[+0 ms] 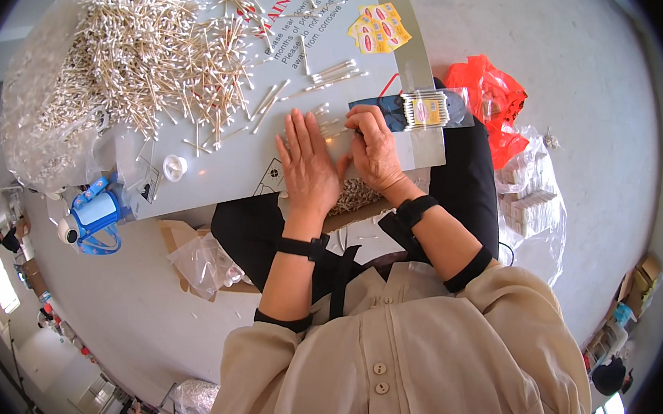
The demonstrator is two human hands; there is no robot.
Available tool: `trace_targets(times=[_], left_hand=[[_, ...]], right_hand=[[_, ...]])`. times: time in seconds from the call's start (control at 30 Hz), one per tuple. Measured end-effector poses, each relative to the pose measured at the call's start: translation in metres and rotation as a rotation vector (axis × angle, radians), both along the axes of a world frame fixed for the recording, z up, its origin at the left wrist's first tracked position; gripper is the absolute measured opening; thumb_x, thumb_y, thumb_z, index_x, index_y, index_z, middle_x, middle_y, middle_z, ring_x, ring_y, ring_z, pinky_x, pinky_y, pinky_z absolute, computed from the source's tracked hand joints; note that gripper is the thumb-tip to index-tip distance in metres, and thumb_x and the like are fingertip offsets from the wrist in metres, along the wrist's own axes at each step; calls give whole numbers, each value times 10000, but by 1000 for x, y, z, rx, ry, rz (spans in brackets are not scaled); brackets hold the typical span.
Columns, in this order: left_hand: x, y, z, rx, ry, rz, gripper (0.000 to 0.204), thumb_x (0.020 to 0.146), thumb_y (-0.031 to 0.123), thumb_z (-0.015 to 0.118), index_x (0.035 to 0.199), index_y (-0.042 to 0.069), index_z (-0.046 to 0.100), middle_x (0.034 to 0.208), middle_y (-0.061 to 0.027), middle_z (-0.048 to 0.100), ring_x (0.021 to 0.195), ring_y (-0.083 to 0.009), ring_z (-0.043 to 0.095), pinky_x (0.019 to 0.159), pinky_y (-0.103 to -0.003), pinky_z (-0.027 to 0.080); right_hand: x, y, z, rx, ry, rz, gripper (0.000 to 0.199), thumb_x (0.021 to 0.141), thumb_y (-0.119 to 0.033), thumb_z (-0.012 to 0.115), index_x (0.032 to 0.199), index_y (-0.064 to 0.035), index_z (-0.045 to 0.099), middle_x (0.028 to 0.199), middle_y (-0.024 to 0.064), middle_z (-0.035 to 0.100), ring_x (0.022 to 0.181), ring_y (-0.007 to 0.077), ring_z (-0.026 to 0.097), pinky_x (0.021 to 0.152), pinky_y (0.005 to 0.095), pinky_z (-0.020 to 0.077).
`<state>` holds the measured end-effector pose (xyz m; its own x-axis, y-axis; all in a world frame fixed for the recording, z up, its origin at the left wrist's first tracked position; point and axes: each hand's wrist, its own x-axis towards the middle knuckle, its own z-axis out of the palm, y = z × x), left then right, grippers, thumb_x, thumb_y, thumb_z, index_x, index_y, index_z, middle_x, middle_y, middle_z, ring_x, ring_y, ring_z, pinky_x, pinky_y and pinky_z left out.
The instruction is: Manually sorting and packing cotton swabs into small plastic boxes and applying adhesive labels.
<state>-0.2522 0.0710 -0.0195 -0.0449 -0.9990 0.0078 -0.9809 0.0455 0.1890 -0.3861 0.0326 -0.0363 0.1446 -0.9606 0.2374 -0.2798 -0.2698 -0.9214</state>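
Observation:
My left hand (308,166) lies flat on the grey table sheet, its fingers stretched forward. Close beside it, my right hand (375,150) has its fingers curled down; what they hold, if anything, is hidden. A few cotton swabs (327,123) show between the two hands, partly covered by them. Just beyond the right hand, a clear plastic bag (458,108) contains a row of cotton swabs (435,111) with a yellow label. More loose cotton swabs (332,78) lie ahead of my fingers, and a large heap of cotton swabs (137,52) spreads across the left side.
Yellow labels (380,29) sit at the far right of the table. A small white round container (173,167) stands near its front edge. A blue bottle (95,216) is at the left corner. Red (487,91) and clear bags (533,215) lie to the right; a cardboard box (180,246) is below.

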Motion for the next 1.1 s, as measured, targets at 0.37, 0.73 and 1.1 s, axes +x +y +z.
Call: trace_targets(times=[0.37, 0.73, 1.1], left_hand=[[21, -17, -23, -422, 1017, 315, 547, 1037, 307, 401, 1459, -29, 306, 1521, -199, 293, 1419, -320, 282, 1163, -422, 228], [-9, -39, -21, -328, 1154, 238, 503, 1036, 332, 408, 1400, -16, 404, 1397, -179, 444, 1304, -300, 425, 1105, -406, 317], [75, -48, -8, -370, 87, 280, 179, 716, -33, 673, 819, 60, 561, 834, -114, 552, 867, -339, 542, 730, -456, 433]], right_hand=[[14, -17, 5, 165, -339, -78, 232, 968, -43, 488, 1176, 24, 564, 1285, 160, 551, 1156, 248, 552, 981, 313, 429], [25, -22, -4, 146, -371, -154, 261, 982, -70, 494, 1213, 26, 567, 1296, 168, 559, 1194, 269, 543, 1011, 320, 409], [2, -13, 4, 76, -180, -105, 246, 932, -9, 532, 1175, 22, 539, 1287, 173, 540, 1143, 306, 562, 985, 334, 434]])
